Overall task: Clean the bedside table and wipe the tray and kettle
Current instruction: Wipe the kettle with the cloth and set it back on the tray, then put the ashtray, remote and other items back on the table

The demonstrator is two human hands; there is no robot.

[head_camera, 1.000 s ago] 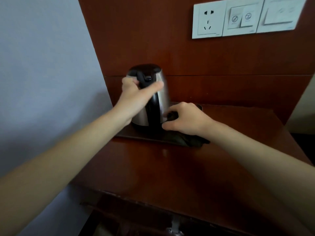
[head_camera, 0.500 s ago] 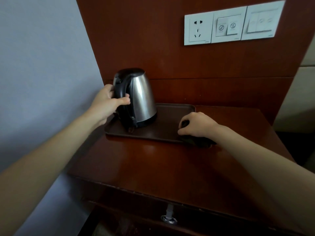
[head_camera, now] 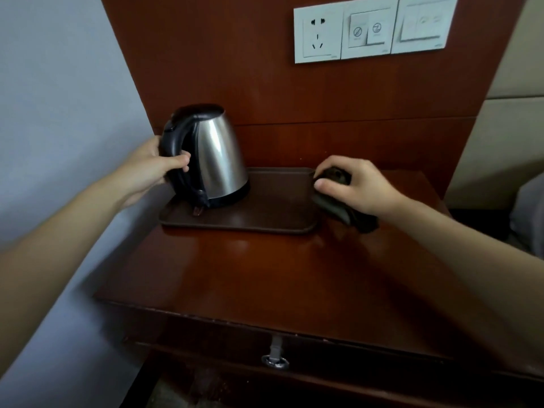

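Observation:
A steel kettle with a black lid and handle stands tilted on the left end of a dark brown tray. My left hand is closed around the kettle's black handle. My right hand presses a dark cloth against the tray's right edge, partly on the reddish wooden bedside table. The tray sits at the back of the table top, against the wooden wall panel.
A white socket and switch plate is fixed on the wooden panel above. A grey wall runs along the left. The table's drawer front carries a metal ring pull. A grey bed edge shows at far right.
The kettle has shifted to the tray's left end with my left hand on its handle. My right hand and the cloth slid from beside the kettle to the tray's right edge.

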